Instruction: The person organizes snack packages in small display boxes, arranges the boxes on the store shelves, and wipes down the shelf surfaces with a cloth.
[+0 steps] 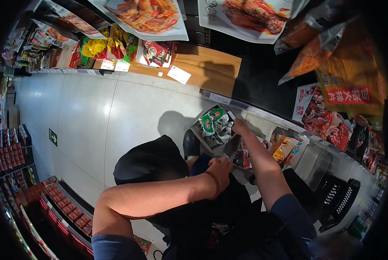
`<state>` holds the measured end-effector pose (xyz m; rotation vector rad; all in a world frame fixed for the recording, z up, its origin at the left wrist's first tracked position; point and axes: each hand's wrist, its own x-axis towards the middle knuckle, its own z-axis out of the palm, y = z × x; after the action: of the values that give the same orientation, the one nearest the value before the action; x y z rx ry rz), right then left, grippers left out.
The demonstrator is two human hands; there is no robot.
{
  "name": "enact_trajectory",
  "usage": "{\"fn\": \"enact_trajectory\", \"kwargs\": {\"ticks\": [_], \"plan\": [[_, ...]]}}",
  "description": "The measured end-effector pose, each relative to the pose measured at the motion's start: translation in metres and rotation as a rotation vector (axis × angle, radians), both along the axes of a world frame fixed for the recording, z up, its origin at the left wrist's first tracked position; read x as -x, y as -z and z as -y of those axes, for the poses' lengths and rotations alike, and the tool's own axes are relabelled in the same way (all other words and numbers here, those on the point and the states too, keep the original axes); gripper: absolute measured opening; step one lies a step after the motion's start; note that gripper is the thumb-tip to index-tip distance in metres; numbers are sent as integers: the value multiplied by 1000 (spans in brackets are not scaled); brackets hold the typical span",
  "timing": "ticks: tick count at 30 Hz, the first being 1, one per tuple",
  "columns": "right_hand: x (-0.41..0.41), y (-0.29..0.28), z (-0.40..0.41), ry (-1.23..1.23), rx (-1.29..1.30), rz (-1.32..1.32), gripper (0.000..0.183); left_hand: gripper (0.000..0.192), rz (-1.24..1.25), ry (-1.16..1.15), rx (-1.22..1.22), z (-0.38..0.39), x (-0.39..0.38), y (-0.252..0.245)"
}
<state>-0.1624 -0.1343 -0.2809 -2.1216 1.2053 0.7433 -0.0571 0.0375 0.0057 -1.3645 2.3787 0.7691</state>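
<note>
A box of green and silver snack packets (215,125) stands tilted beside the shelf edge, low in front of me. My right hand (240,126) is closed on the box's right rim. Near my knees is my left hand (220,170), a red bead bracelet on its wrist, its fingers curled; whether it holds anything is not clear. Just right of the first box, partly behind my right forearm, lies a box of red packets (246,156). Another box with orange and teal packets (286,149) is on the far side of that forearm.
A black shelf (262,87) with a price rail (272,117) runs along the front. On it are a wooden board (210,65) and hanging snack bags (252,19). A black plastic crate (340,201) stands at the right, near a clear bin (314,162). Stocked racks (67,208) line the left.
</note>
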Motion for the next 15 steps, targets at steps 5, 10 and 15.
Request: {"fn": "enact_trajectory", "kwargs": {"ticks": [5,10,15], "plan": [[2,-22,-8,27,-39,175,29,17,65,18,-81,-4,-8,-6],[22,-85,0,186,-166,421,25,18,8,61,-99,-11,-2,-8],[3,-171,31,455,-311,626,20,24,-21,47,-152,-2,5,-15]]}}
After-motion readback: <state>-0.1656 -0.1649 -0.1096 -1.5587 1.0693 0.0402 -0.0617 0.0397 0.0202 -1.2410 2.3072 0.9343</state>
